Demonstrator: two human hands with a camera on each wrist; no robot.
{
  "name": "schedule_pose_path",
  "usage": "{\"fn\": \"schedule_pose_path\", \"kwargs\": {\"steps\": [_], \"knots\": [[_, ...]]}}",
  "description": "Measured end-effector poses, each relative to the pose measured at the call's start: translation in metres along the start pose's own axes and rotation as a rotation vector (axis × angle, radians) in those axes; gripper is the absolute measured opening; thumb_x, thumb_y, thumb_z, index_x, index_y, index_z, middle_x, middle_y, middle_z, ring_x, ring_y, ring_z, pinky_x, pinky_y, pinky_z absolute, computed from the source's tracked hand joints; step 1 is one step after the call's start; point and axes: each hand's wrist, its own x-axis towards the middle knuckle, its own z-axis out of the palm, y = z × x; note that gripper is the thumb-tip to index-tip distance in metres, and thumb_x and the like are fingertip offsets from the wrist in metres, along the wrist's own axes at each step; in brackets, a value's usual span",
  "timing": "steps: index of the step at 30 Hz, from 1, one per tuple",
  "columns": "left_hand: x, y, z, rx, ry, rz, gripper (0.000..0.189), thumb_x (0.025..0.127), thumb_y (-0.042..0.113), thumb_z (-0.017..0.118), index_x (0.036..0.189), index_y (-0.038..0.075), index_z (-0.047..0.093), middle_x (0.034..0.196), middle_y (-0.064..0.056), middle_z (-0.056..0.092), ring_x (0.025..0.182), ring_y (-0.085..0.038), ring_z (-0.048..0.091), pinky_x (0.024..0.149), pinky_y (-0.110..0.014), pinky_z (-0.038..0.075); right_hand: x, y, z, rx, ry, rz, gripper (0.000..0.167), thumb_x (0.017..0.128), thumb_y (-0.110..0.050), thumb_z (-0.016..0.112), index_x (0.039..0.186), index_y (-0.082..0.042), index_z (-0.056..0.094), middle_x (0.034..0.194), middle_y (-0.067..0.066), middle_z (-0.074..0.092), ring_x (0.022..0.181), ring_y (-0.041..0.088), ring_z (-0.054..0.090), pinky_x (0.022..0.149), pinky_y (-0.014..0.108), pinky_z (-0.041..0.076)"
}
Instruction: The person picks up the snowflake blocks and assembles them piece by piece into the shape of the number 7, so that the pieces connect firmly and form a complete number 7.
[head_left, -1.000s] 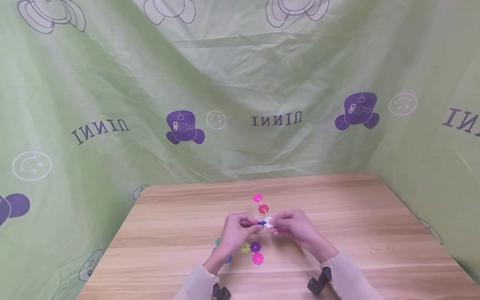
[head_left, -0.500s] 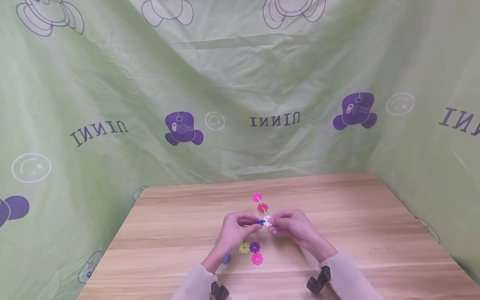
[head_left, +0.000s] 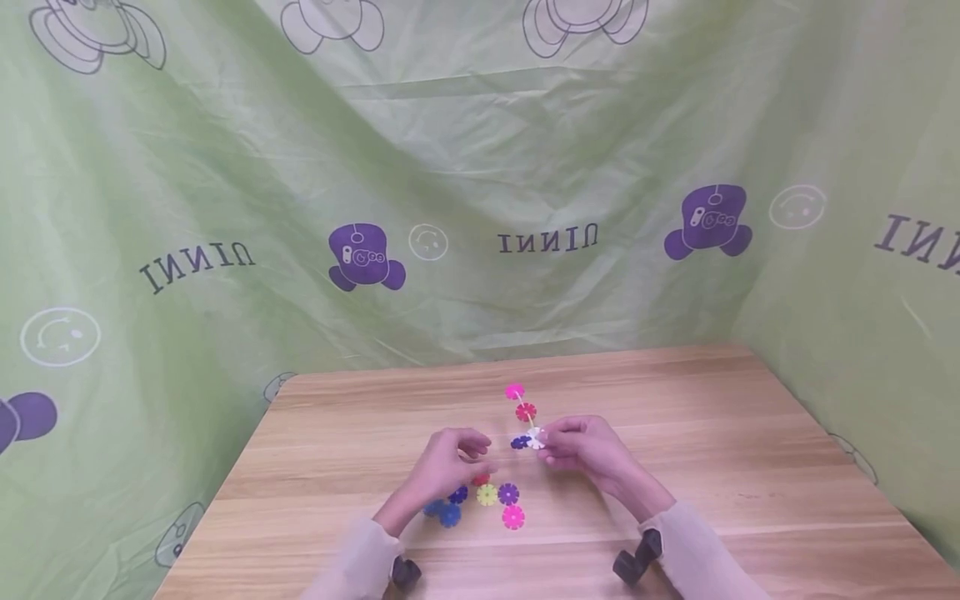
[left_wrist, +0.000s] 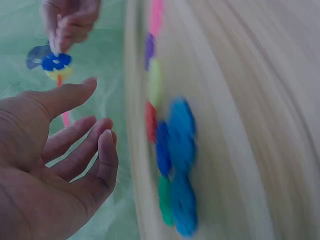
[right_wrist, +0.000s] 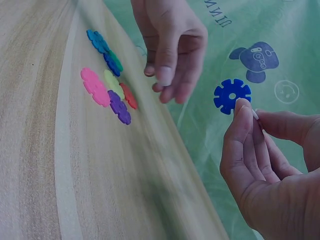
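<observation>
My right hand pinches a white notched disc, a flower-shaped snap-together piece, held above the table. A dark blue disc juts from its left side, also seen as a round blue disc in the right wrist view. Beyond the white one, a red disc and a pink disc form a chain pointing away. My left hand holds nothing; its thumb and fingers are parted, above loose discs. Among these are a red disc partly under the hand and a lighter blue disc.
On the wooden table lie more loose discs: a yellow one, a purple one, a pink one and a green one. A green printed curtain hangs behind and at both sides.
My left hand has let go of the dark blue disc and moved left and toward me. The blue disc stays attached to the white one in my right hand, which has barely moved.
</observation>
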Motion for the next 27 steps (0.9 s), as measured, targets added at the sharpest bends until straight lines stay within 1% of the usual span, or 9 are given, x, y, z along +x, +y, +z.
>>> {"fn": "schedule_pose_path", "kwargs": {"steps": [4,7,10,14,16,19,22,27], "knots": [[-0.001,-0.01,-0.006,0.075,-0.029,0.004,0.037,0.087,0.025,0.087,0.116,0.004,0.078,0.106,-0.009,0.081,0.093,-0.019,0.074,0.083,-0.035,0.063,0.0,-0.001,0.0,-0.003,-0.001,0.001,0.023,0.097,-0.007,0.07,0.116,0.007,0.07,0.096,0.007,0.08,0.086,0.015,0.077,0.09,0.036,0.065],[-0.003,-0.014,-0.008,0.096,-0.055,-0.006,0.037,0.086,0.026,0.087,0.115,0.005,0.078,0.101,-0.006,0.082,0.088,-0.014,0.075,0.084,-0.034,0.064,0.0,-0.001,0.0,-0.005,0.003,0.003,0.023,0.097,-0.007,0.07,0.115,0.007,0.07,0.096,0.007,0.079,0.085,0.015,0.077,0.089,0.036,0.066],[-0.003,-0.017,-0.008,0.108,-0.075,-0.014,0.038,0.084,0.027,0.088,0.115,0.006,0.079,0.098,-0.006,0.081,0.085,-0.013,0.074,0.083,-0.035,0.064,0.0,-0.001,0.001,-0.006,0.006,0.003,0.023,0.097,-0.006,0.07,0.115,0.008,0.07,0.096,0.007,0.079,0.085,0.015,0.077,0.088,0.034,0.066],[-0.003,-0.021,-0.009,0.134,-0.081,-0.011,0.038,0.082,0.028,0.09,0.112,0.007,0.08,0.101,-0.006,0.078,0.084,-0.013,0.069,0.078,-0.034,0.062,0.0,0.0,0.0,-0.005,0.0,-0.001,0.023,0.096,-0.005,0.07,0.115,0.008,0.07,0.095,0.007,0.079,0.085,0.015,0.077,0.087,0.034,0.066],[-0.003,-0.022,-0.009,0.139,-0.086,-0.011,0.036,0.082,0.029,0.09,0.11,0.008,0.08,0.102,-0.006,0.079,0.085,-0.013,0.068,0.078,-0.034,0.061,0.0,0.001,0.0,-0.003,-0.004,-0.001,0.022,0.097,-0.006,0.07,0.114,0.007,0.071,0.096,0.007,0.079,0.085,0.015,0.077,0.087,0.034,0.066],[-0.002,-0.024,-0.008,0.148,-0.1,-0.008,0.032,0.082,0.03,0.09,0.107,0.012,0.082,0.102,-0.003,0.08,0.085,-0.011,0.066,0.078,-0.031,0.059,0.0,0.001,-0.001,0.003,-0.008,-0.002,0.02,0.097,-0.006,0.07,0.113,0.006,0.071,0.095,0.006,0.079,0.085,0.015,0.077,0.087,0.033,0.066],[0.0,-0.026,-0.007,0.155,-0.107,0.0,0.026,0.083,0.029,0.09,0.102,0.014,0.082,0.097,0.001,0.08,0.083,-0.008,0.062,0.076,-0.026,0.055,0.0,0.002,-0.002,0.007,-0.011,-0.005,0.019,0.097,-0.006,0.07,0.112,0.005,0.072,0.095,0.006,0.079,0.085,0.015,0.077,0.086,0.033,0.066],[0.001,-0.027,-0.007,0.156,-0.107,-0.009,0.022,0.082,0.028,0.09,0.099,0.016,0.082,0.091,0.004,0.075,0.082,-0.009,0.058,0.072,-0.023,0.049,0.0,0.001,-0.001,0.005,-0.011,-0.001,0.021,0.097,-0.007,0.07,0.113,0.006,0.071,0.095,0.006,0.079,0.086,0.015,0.077,0.089,0.035,0.066]]}}
